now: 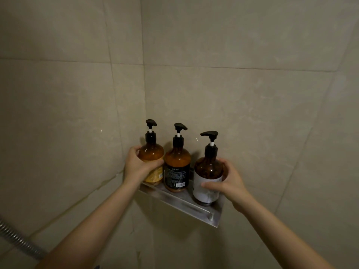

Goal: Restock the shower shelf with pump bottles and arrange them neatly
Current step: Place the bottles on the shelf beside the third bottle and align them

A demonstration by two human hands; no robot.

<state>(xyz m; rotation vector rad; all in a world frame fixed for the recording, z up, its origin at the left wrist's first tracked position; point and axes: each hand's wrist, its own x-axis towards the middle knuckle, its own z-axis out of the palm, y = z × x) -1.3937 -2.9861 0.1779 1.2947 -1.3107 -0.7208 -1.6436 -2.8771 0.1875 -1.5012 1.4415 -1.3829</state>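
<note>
Three amber pump bottles with black pumps stand upright in a row on a metal corner shelf (186,205). The left bottle (152,152) has a yellow label, and my left hand (137,167) is wrapped around its body. The middle bottle (177,167) carries a black label and touches the left one; no hand is on it. The right bottle (208,171) has a white label and stands a little apart, near the shelf's front edge. My right hand (228,181) grips it from the right side, thumb across the label.
Beige tiled walls meet in a corner behind the shelf. A metal shower hose (18,240) runs across the lower left. The shelf's right front corner (215,218) is bare.
</note>
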